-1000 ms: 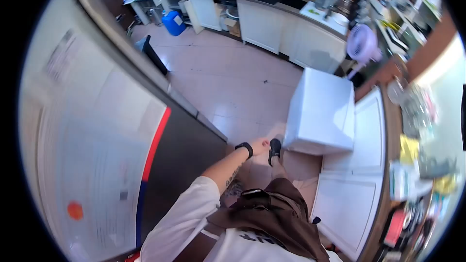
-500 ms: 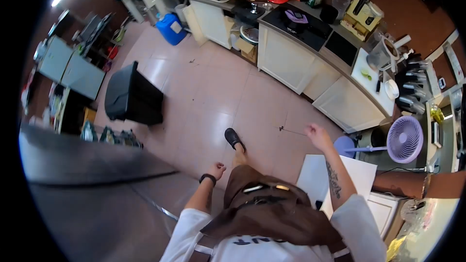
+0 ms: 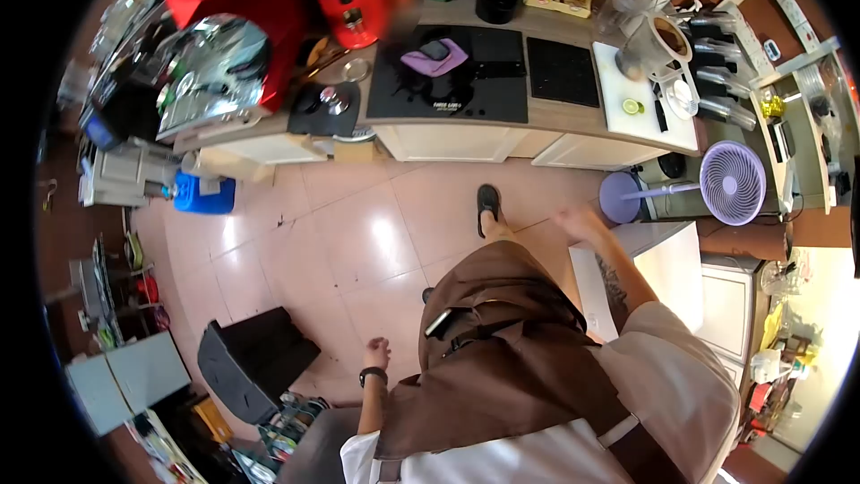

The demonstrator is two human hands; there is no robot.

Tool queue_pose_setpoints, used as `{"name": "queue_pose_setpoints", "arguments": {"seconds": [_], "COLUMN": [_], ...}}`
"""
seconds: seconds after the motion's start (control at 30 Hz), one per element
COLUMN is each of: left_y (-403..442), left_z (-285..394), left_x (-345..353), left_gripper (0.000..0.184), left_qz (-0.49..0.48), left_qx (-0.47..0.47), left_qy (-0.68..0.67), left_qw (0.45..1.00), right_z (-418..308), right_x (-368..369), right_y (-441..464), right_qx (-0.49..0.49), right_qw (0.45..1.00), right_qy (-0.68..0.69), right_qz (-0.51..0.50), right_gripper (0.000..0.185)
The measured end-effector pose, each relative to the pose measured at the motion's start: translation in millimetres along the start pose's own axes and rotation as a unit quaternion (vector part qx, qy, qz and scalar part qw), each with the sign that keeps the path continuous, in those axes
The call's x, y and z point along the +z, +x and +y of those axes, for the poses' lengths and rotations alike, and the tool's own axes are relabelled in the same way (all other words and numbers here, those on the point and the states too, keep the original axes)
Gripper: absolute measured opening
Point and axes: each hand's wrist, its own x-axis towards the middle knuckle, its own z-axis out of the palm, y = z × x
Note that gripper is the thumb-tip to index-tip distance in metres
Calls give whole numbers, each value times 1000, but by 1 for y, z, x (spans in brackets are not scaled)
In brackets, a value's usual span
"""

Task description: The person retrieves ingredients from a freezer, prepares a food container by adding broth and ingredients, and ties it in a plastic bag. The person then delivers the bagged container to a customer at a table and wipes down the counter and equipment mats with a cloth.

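Note:
My left hand (image 3: 377,354), with a black band at its wrist, hangs over the floor to the left of my brown apron (image 3: 502,341). Its fingers are loosely apart and nothing shows in them. On the other side, my right hand (image 3: 580,222) is out above the floor, short of the purple fan's base (image 3: 620,197). Motion blurs it somewhat, but the fingers look loosely stretched and no object shows there. Neither hand touches anything visible. Ahead is the counter, with a purple cloth (image 3: 435,57) on a black cooktop (image 3: 488,94).
On the right, a white cutting board (image 3: 618,121) carries cut lime (image 3: 632,107), a knife (image 3: 661,115) and a pitcher (image 3: 647,49). A purple fan (image 3: 732,183) stands beside the counter. A black bin (image 3: 255,363) and a blue jug (image 3: 204,194) stand left. A red machine (image 3: 348,0) sits on the counter.
My view and body have turned right and come nearer the counter. The bin now appears lower in view, the cooktop more central. Both hands have swung slightly and remain free of objects.

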Motion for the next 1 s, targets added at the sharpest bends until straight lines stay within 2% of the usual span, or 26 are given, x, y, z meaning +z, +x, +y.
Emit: {"name": "queue_pose_setpoints", "arguments": {"seconds": [0.07, 0.1, 0.17, 0.2, 0.27, 0.3, 0.33, 0.37, 0.4, 0.43, 0.5, 0.57, 0.63, 0.67, 0.73, 0.77, 0.8, 0.83, 0.9, 0.97, 1.0], "left_y": [29, 22, -20, -16, -47, -86, -112, -120, -111, -101, -69, -42, 4, 21, 27, 24, 16, 24, -3, -21, -26], "left_z": [62, 119, 233, 265, 379, 439, 483, 516, 533, 553, 583, 592, 570, 564, 569, 572, 578, 575, 585, 596, 598], "left_x": [12, 26, 59, 78, 155, 186, 207, 231, 252, 264, 280, 278, 278, 279, 276, 273, 270, 267, 267, 269, 270], "left_gripper": [30, 28, 27, 29, 27, 28, 31, 34, 35, 36, 43, 48, 49, 50, 50, 49, 48, 45, 40, 39, 39], "left_qz": [-17, -25, -57, -102, -210, -227, -204, -212, -165, -111, -54, -32, -76, -97, -126, -156, -174, -231, -213, -217, -220], "left_qx": [96, 144, 221, 281, 336, 349, 463, 525, 593, 625, 574, 503, 419, 374, 417, 338, 256, 282, 245, 241, 237], "left_qy": [-6, 24, 40, 43, -6, 72, 171, 169, 135, 125, 87, 108, 54, 26, 23, -36, -100, -125, -114, -87, -77], "left_qw": [995, 989, 973, 953, 918, 906, 845, 807, 776, 763, 812, 857, 903, 922, 900, 927, 946, 923, 939, 942, 943], "right_z": [26, 35, 24, 20, 12, 1, -14, -30, -45, -56, -77, -105, -137, -150, -172, -175, -174, -172, -157, -152, -149], "right_x": [-36, -53, -72, -83, -101, -103, -110, -121, -125, -128, -127, -114, -95, -87, -86, -89, -87, -87, -87, -105, -107], "right_y": [61, 89, 113, 131, 170, 167, 156, 149, 136, 128, 117, 116, 127, 137, 152, 159, 157, 157, 163, 162, 161], "right_qx": [25, 34, -26, -1, 48, 79, 109, 134, 169, 114, 10, -58, -86, -69, -15, 2, 12, 22, 23, 36, 10], "right_qw": [991, 980, 934, 932, 924, 933, 939, 942, 946, 949, 946, 965, 966, 973, 974, 969, 975, 980, 979, 956, 948], "right_qy": [42, 47, 138, 117, 71, 38, 5, -29, -52, -48, -35, 132, 201, 191, 211, 238, 210, 182, 183, 281, 291], "right_qz": [122, 192, 328, 344, 372, 349, 325, 305, 272, 289, 322, 219, 141, 109, 79, 66, 71, 81, 85, 75, 126], "right_gripper": [32, 33, 42, 46, 53, 54, 56, 58, 56, 55, 53, 50, 50, 52, 58, 62, 63, 64, 65, 61, 54]}}
